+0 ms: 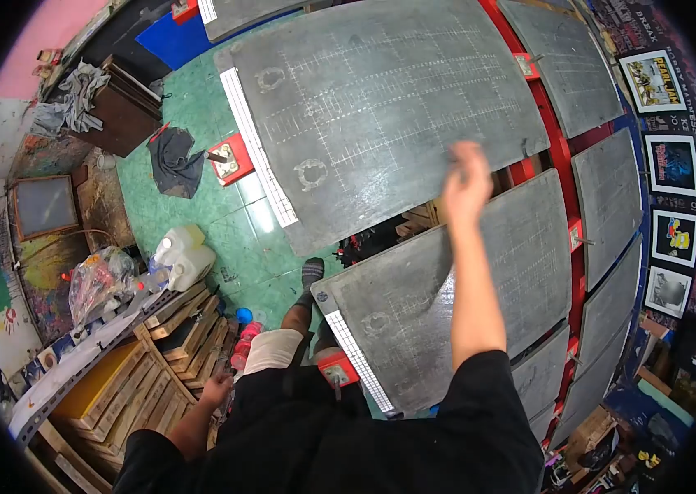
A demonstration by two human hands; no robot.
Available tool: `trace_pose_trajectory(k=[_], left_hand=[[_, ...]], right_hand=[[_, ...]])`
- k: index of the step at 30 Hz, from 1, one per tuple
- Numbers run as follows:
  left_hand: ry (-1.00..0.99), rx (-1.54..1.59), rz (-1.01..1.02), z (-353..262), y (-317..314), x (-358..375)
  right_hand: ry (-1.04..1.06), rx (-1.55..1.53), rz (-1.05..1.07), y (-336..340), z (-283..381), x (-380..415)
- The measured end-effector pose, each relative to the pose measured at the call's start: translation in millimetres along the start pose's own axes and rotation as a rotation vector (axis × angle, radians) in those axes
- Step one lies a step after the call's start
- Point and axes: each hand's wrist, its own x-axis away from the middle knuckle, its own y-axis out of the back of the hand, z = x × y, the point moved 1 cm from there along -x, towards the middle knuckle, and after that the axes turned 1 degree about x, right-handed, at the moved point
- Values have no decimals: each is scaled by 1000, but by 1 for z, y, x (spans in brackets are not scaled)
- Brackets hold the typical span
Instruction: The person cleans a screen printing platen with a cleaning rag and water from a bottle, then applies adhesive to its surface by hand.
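My right hand (pixel 467 183) is stretched forward over the near right part of a large grey board (pixel 381 107). Its fingers are bent and smeared by motion, so I cannot tell what they hold. White dotted lines and pale ring marks cover the board's surface. Beneath my right forearm lies a second grey board (pixel 405 321), edged with a white gridded strip (pixel 360 362). My left hand (pixel 218 387) hangs low at my side with loosely parted fingers and nothing visible in it, close to stacked wooden frames (pixel 146 387).
Red rails (pixel 552 123) with clamps run between the grey boards. More boards (pixel 607 173) line the right side, before framed prints (pixel 665 160) on the wall. White jugs (pixel 183 257) and a dark cloth (pixel 175 162) are on the green tiled floor's left side.
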Motion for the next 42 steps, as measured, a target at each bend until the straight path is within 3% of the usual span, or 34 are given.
trace_pose_trajectory(k=[1,2,3,4,5,6,8,9,10,12,13,15,17,18,20,21,23,27,29,31,32,34,35,36,39,42], left_hand=[[-41,-44,-17,-4,-1,-12],[-39,-42,-17,-10,-3,-16],[-69,48,-17,-22,-6,-20],[-97,135,-17,-30,-9,-18],[-120,158,-29,-42,-11,-8],[-129,159,-37,-39,-8,-9],[-201,204,-100,-14,-4,3],[-155,171,-126,0,0,9],[-17,183,-149,16,5,19],[-18,206,-125,79,13,12],[-70,162,-148,86,13,23],[-76,134,-99,86,15,46],[-50,69,-82,89,17,57],[-17,6,-69,93,13,60],[-43,15,0,116,14,44],[-66,22,65,120,16,35],[-35,19,55,78,21,45],[48,86,-82,30,35,41],[-43,55,-126,27,43,6],[-158,-135,-236,-6,52,-3],[-303,-37,-280,-42,47,1],[-615,67,-321,-113,31,2],[-705,101,-297,-170,15,29],[-927,32,-248,-206,4,31],[-1142,29,68,-322,-47,106],[-1000,148,549,-370,-99,157]], right_hand=[[-2,-140,186,-18,41,21],[66,-92,665,-25,99,53],[224,-523,860,-53,127,110],[486,-765,1078,-56,175,141],[582,-893,1106,-51,206,157],[507,-951,1106,-42,222,152],[382,-873,816,-42,200,120],[-23,-839,743,-27,180,87],[-128,-637,488,-7,157,49],[-91,-324,-191,23,73,-14],[-220,-369,-476,34,18,-32],[-407,-210,-651,68,-115,-57],[-840,13,-555,106,-147,-73],[-937,17,-428,116,-143,-79],[-974,245,-90,122,-97,-92],[-948,324,-11,117,-106,-94],[-877,545,50,94,-131,-92],[-916,506,-78,82,-116,-85],[-841,598,-90,77,-118,-87],[-720,383,-188,78,-115,-72],[-677,254,-239,80,-105,-61],[-418,-266,-118,84,-72,-17],[-390,-303,-19,96,-22,9],[-524,-465,126,108,24,41],[-572,-581,376,131,137,139],[-521,-592,498,160,211,206]])
